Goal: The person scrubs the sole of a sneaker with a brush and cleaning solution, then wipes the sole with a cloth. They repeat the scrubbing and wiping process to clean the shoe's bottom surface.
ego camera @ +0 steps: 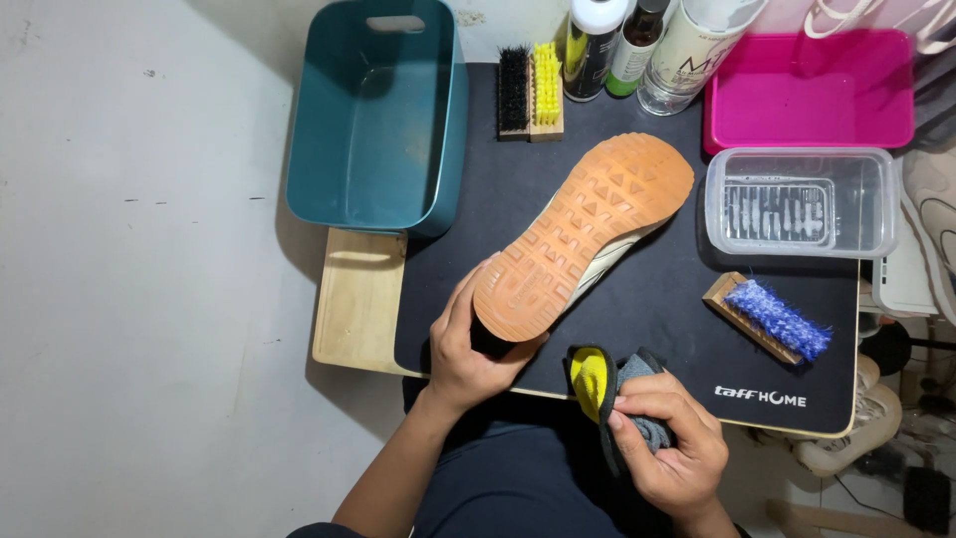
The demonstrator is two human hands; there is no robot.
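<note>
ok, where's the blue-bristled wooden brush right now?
Head view: the blue-bristled wooden brush lies on the black mat, right side, just below the clear plastic container and right of the upturned orange-soled shoe.

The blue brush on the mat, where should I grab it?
Hold the blue brush by its wooden block, pinching the long sides from above. It lies tilted on the black mat, bristles up and to one side, so the bare wooden edge on its lower left is easiest to reach.

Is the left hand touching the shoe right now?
Touching. The head view shows the left hand gripping the heel end of the upturned shoe, thumb and fingers wrapped around its sole edge.
</note>
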